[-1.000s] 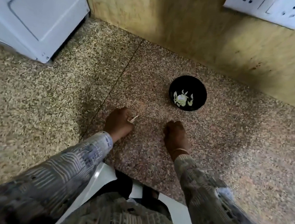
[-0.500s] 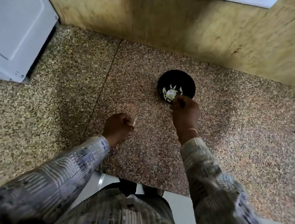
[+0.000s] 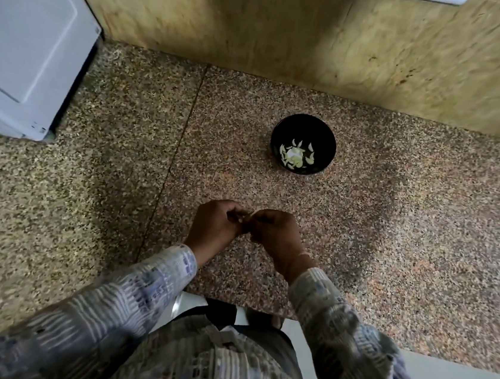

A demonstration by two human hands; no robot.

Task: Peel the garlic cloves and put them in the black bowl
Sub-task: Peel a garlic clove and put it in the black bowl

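The black bowl stands on the speckled stone counter, near the wall, with several pale garlic cloves in its bottom. Closer to me, my left hand and my right hand meet fingertip to fingertip above the counter. Between them they pinch a small pale garlic piece, mostly hidden by the curled fingers. Both hands are well short of the bowl, down and to its left.
A white appliance fills the far left corner of the counter. A yellowish wall runs along the back, with a white switch plate at the top edge. The counter's front edge lies just below my wrists.
My right hand has drawn back from the bowl and joined my left hand, which still holds its garlic piece. The view has tilted slightly.
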